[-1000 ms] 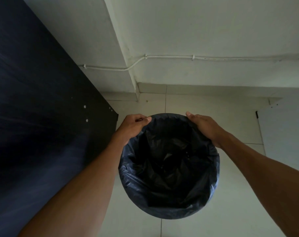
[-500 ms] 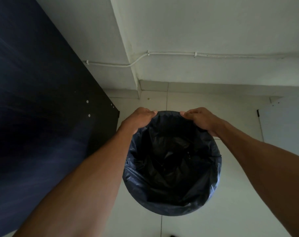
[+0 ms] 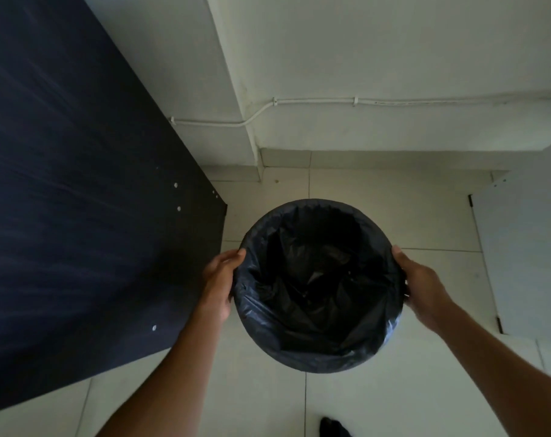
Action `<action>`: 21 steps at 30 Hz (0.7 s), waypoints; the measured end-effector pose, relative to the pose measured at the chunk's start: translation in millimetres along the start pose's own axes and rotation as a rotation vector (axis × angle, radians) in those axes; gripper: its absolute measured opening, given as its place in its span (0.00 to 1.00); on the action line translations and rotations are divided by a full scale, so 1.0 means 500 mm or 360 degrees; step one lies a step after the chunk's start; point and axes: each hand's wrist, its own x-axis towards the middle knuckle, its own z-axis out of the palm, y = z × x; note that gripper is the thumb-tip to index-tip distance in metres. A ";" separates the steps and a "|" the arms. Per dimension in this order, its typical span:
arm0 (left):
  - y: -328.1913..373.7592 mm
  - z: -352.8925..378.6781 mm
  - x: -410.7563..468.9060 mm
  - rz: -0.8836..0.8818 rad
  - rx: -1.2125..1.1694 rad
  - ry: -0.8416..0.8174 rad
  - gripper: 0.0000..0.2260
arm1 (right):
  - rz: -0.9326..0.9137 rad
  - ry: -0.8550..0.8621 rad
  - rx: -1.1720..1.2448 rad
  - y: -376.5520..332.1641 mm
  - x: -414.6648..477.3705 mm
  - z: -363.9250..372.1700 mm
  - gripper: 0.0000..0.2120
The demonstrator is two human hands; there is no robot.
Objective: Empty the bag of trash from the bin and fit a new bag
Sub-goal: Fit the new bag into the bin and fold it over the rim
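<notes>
A round bin stands on the pale tiled floor, seen from straight above. A black plastic bag (image 3: 318,298) lines it, folded over the rim (image 3: 312,205) all the way round and crumpled at the bottom; no trash shows inside. The bin's own wall is hidden under the bag. My left hand (image 3: 219,283) presses against the bag at the left side of the rim, fingers curved around it. My right hand (image 3: 420,287) cups the right side of the rim in the same way.
A dark panel of furniture (image 3: 78,200) rises close on the left. A white wall with a clipped cable (image 3: 356,100) runs behind. A white door or panel (image 3: 526,257) stands at the right. Something dark (image 3: 332,427) lies on the floor near the bottom edge.
Both hands have slid from the far edge of the rim, where they were close together, down to its left and right sides. The view has tilted down a little.
</notes>
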 end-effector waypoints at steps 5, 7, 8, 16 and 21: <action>-0.018 0.018 -0.017 0.0164 -0.0084 0.0167 0.06 | -0.0326 0.0260 -0.0062 0.000 -0.010 0.021 0.18; -0.035 0.026 -0.027 0.0356 0.0079 0.0261 0.07 | -0.0406 0.0408 -0.0144 0.005 -0.024 0.028 0.17; -0.046 0.029 -0.037 0.0478 0.0242 0.0267 0.10 | -0.0449 0.0454 -0.0191 0.010 -0.042 0.034 0.16; -0.168 0.019 -0.086 0.1209 0.1155 0.0357 0.26 | -0.1018 0.0528 -0.0659 0.133 -0.146 0.083 0.32; -0.182 0.017 -0.089 0.1279 0.1085 0.0265 0.27 | -0.1013 0.0610 -0.0571 0.158 -0.147 0.114 0.31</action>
